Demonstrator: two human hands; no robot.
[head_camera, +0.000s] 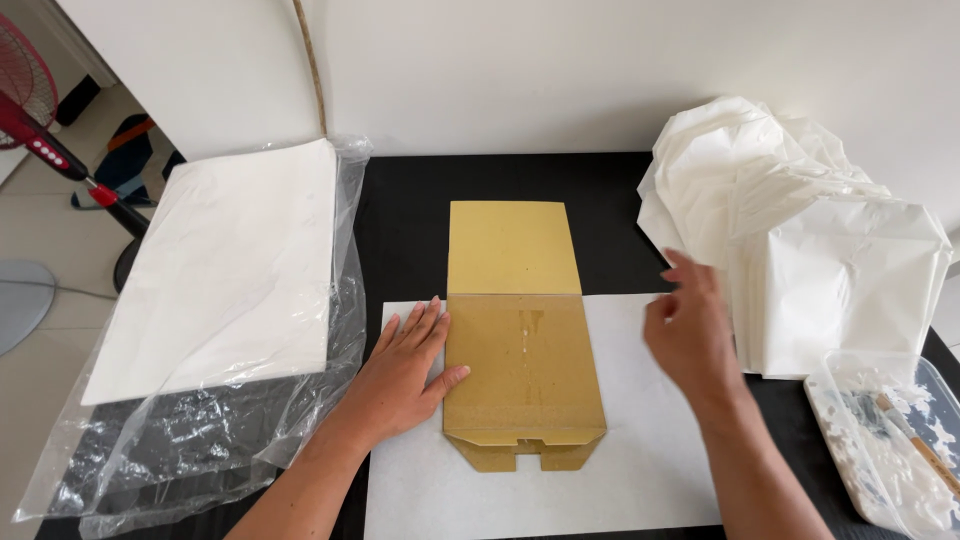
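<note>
A flat brown cardboard piece (520, 350) lies upright along the middle of a white paper sheet (640, 460) on a black table (410, 230). My left hand (405, 375) rests flat and open on the paper, fingers spread, thumb touching the cardboard's left edge. My right hand (690, 325) hovers above the paper to the cardboard's right, fingers loosely apart, holding nothing, close to a pile of folded white paper bags (800, 240).
A stack of white paper sheets (230, 260) lies in a clear plastic wrap (190, 440) at the left. A clear plastic tray (890, 440) with white paste and a brush stands at the right front. A red fan stands on the floor at far left.
</note>
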